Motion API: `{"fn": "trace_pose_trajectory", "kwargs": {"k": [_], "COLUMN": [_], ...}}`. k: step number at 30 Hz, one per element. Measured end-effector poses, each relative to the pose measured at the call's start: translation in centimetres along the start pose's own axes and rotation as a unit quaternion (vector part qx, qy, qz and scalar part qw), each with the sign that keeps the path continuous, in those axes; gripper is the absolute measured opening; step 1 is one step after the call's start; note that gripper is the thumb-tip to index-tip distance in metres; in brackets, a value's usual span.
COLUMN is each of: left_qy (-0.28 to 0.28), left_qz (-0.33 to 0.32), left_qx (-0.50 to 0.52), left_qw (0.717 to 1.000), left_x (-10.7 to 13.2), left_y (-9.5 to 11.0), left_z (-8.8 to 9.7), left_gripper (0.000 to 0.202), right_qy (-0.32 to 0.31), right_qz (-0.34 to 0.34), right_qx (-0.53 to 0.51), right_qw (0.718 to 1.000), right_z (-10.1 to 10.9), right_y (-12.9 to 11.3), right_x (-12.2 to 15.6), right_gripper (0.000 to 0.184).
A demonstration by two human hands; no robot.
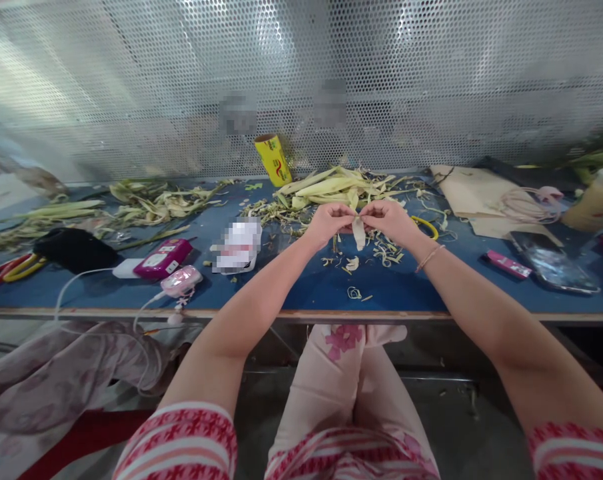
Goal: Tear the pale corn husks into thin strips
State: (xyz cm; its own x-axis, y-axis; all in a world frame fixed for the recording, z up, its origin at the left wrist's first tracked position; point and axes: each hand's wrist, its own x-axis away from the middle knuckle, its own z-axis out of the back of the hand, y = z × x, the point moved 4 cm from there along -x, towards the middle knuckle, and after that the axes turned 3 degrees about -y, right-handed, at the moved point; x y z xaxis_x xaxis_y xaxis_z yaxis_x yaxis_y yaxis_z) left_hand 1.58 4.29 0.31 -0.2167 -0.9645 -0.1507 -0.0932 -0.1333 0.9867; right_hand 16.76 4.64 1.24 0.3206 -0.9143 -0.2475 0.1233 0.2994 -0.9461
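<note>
My left hand [328, 223] and my right hand [392, 220] meet above the blue table [401, 287], fingers pinched together. Between them they hold a pale strip of corn husk [358, 233] that hangs down from the fingertips. Just beyond my hands lies a pile of yellow-green corn husks [331, 187]. Small curled husk scraps [354, 263] are scattered on the table under my hands. A thin bracelet sits on my right wrist.
A yellow cylinder [272, 159] leans at the perforated metal wall. More husks [146, 203] lie at left, with a black pouch [74, 248], pink devices [164, 259], scissors [8, 269]. At right: a paper bag [474, 193], a phone [551, 261], a pink pack [507, 264].
</note>
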Motion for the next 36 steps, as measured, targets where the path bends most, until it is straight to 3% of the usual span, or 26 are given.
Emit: {"fn": "trace_pose_trajectory", "kwargs": {"k": [6, 16, 19, 26, 36], "left_qy": [0.009, 0.03, 0.028, 0.006, 0.012], "left_qz": [-0.052, -0.158, -0.17, -0.11, -0.005], "left_qx": [-0.058, -0.143, -0.167, -0.132, 0.054], "left_qw": [0.997, 0.977, 0.971, 0.985, 0.998], "left_x": [-0.4, -0.5, -0.3, -0.3, -0.1], "left_y": [-0.4, 0.1, 0.1, 0.0, 0.1], "left_z": [0.2, 0.7, 0.7, 0.4, 0.1], "left_gripper": [0.011, 0.005, 0.006, 0.007, 0.01], "right_qy": [-0.015, -0.001, 0.0, -0.017, -0.029], "right_qz": [0.029, -0.018, -0.005, 0.075, 0.049], "right_qx": [0.038, -0.108, -0.068, 0.099, -0.008], "right_qw": [0.999, 0.994, 0.998, 0.992, 0.998], "right_z": [-0.1, -0.4, -0.3, 0.2, 0.0], "right_y": [-0.6, 0.3, 0.1, -0.5, 0.6], "right_x": [0.3, 0.0, 0.1, 0.3, -0.6], "right_gripper": [0.009, 0.021, 0.022, 0.012, 0.017]}}
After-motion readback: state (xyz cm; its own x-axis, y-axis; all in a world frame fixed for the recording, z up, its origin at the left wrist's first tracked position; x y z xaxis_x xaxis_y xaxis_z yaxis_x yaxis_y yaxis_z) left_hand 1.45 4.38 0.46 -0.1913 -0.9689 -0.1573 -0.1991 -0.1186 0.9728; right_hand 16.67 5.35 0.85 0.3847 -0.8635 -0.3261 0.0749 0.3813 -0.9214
